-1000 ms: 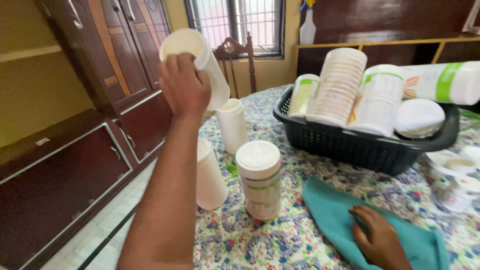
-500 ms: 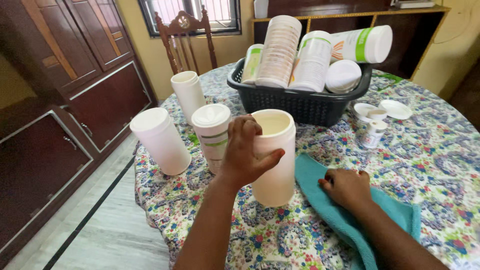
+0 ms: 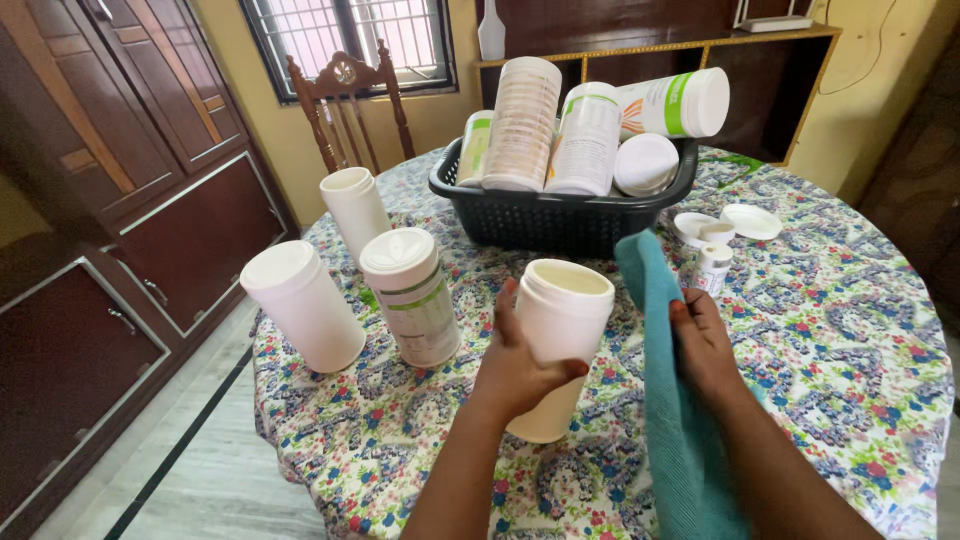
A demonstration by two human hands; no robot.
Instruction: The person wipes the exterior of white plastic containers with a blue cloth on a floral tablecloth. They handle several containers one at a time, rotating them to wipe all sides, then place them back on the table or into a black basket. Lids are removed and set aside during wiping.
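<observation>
My left hand [image 3: 517, 366] grips an open white plastic canister [image 3: 562, 320] that stands on the floral tablecloth [image 3: 830, 330]. My right hand [image 3: 703, 345] holds a teal cloth [image 3: 662, 330] raised beside the canister's right side, the cloth hanging down to the bottom of the view. To the left stand a lidded canister with a green label [image 3: 410, 295], a plain white canister turned bottom up [image 3: 298, 305] and an open white canister [image 3: 354, 210] farther back.
A black plastic basket [image 3: 545, 220] holds several labelled canisters and a white lid. Loose white lids [image 3: 750, 221] and a small bottle [image 3: 712, 268] lie right of it. A wooden chair [image 3: 345, 105] stands behind the round table; dark cupboards [image 3: 130, 160] line the left.
My left hand brought the open canister down from the air onto the table in front of me. My right hand lifted the teal cloth off the table, up beside the canister.
</observation>
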